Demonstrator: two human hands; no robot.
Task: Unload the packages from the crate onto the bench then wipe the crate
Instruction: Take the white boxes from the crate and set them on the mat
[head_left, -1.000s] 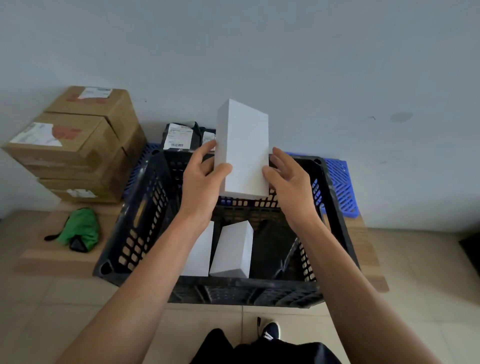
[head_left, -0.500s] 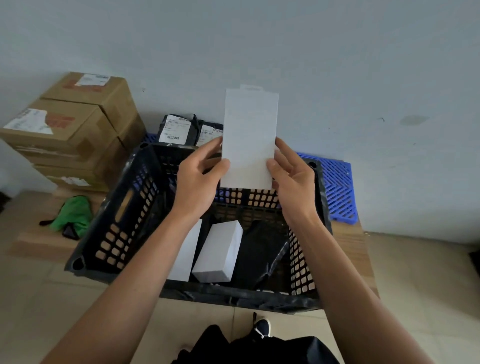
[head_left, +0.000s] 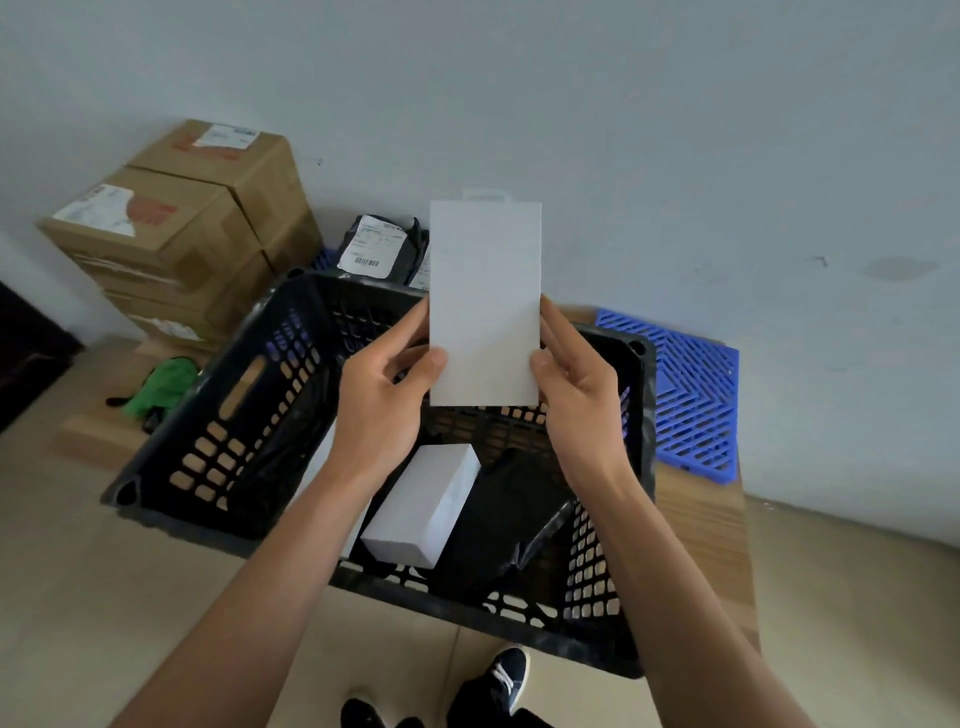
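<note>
Flat white rectangular package (head_left: 484, 301) held upright above black perforated plastic crate (head_left: 249, 395), broad face toward person. Left hand (head_left: 382, 395) pinches its lower left edge, thumb in front, fingers behind; right hand (head_left: 574, 389) pinches lower right edge likewise. White cardboard box (head_left: 423, 512) and black plastic bag (head_left: 498, 519) lie inside crate. Crate sits on low wooden table (head_left: 696, 525). Behind: black mailer bags with shipping labels (head_left: 379, 249), blue plastic grid mat (head_left: 691, 395). Left: stacked brown cardboard boxes (head_left: 176, 228), green cloth (head_left: 158, 387).
</note>
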